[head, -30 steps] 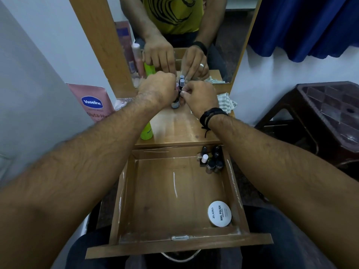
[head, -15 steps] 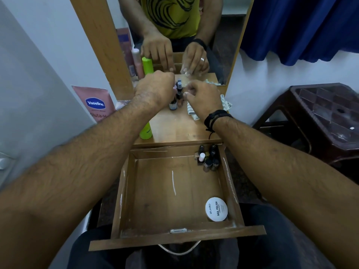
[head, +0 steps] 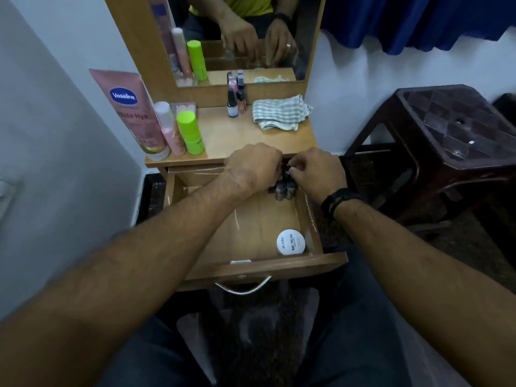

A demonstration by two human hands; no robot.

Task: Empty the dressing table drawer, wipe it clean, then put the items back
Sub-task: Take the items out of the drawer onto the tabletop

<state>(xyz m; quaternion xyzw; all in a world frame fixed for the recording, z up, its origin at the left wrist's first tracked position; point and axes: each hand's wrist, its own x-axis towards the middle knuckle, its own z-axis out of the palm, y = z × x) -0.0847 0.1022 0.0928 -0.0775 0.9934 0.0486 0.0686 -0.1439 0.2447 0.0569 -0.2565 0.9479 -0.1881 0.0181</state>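
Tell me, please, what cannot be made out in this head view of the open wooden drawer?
- Small dark nail polish bottles in the far right corner: the left hand and right hand cover most, so their count and each hand's grip are unclear.
- Round white nail polish tub: its small print is too small.

the single head-worn camera looks forward and steeply down from above the seated person's lap, close over the open brown wooden drawer [head: 251, 219], with the wooden dressing tabletop [head: 237, 135] and the wood-framed mirror [head: 251, 37] straight ahead beyond it.
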